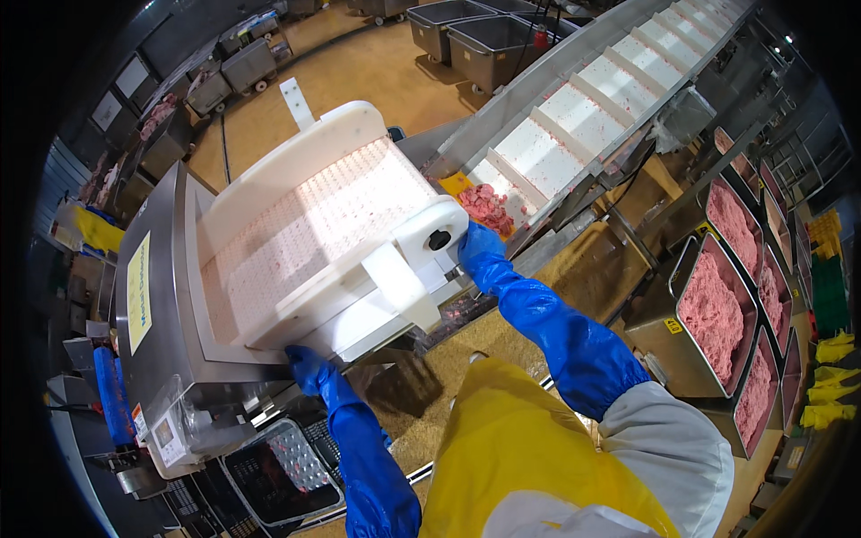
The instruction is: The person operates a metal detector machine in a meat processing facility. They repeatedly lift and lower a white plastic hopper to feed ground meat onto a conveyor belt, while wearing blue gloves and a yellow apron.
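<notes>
The head view shows a person in a yellow apron (538,448) at a white belt conveyor (332,202) that runs out of a steel housing (242,369) bearing a yellow label (140,291). White side panels edge its pale, textured belt. The right hand (482,251), in blue, is against the end of the nearer panel, just beside a black round knob (439,239); whether its fingers pinch the edge or only press on it, one cannot tell. The left hand (308,369), also blue, is at the housing's lower front corner, its fingers dark and partly hidden, so their grip cannot be told either. Pink ground meat (484,209) lies heaped at the foot of a sloping cleated conveyor (583,117), just beyond the belt's end. To the right, steel bins (659,345) hold more pink meat.
</notes>
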Motion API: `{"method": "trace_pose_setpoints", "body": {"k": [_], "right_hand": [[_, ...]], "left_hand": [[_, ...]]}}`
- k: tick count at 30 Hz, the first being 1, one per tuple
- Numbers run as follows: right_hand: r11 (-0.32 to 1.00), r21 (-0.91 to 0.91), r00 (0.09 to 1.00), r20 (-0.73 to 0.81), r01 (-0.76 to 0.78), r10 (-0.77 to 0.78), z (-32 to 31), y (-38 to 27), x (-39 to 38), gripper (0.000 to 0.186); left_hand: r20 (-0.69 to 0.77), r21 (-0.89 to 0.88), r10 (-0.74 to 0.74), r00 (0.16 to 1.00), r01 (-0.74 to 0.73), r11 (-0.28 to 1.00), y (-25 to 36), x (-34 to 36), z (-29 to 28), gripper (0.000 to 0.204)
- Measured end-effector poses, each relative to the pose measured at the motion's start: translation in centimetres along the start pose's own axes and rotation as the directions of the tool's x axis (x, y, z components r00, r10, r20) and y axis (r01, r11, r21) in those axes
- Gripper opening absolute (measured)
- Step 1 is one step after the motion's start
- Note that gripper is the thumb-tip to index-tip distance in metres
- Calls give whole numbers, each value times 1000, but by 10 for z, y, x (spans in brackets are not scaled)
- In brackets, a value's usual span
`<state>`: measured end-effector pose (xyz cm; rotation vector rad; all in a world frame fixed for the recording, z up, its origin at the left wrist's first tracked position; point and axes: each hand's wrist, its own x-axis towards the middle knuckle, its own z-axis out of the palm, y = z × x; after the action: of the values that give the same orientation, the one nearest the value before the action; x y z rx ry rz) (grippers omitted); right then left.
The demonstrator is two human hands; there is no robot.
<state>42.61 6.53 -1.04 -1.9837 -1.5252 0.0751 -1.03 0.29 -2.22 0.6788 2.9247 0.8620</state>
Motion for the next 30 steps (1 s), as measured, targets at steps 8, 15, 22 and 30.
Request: {"method": "trace_pose_setpoints", "body": {"k": [8, 15, 22, 30], "right_hand": [[998, 5, 998, 33, -59, 58, -10, -8, -1, 17], [994, 91, 995, 85, -67, 59, -24, -20, -1, 22], [995, 91, 997, 78, -31, 24, -18, -16, -5, 23], [995, 72, 994, 94, -64, 57, -21, -10, -6, 28]], "left_hand": [[13, 55, 9, 1000, -9, 998, -7, 6, 10, 66], [-29, 118, 37, 999, -33, 992, -1, 0, 15, 66], [-84, 70, 59, 995, -53, 996, -11, 4, 11, 65], [-130, 32, 100, 986, -97, 995, -4, -6, 11, 66]]}}
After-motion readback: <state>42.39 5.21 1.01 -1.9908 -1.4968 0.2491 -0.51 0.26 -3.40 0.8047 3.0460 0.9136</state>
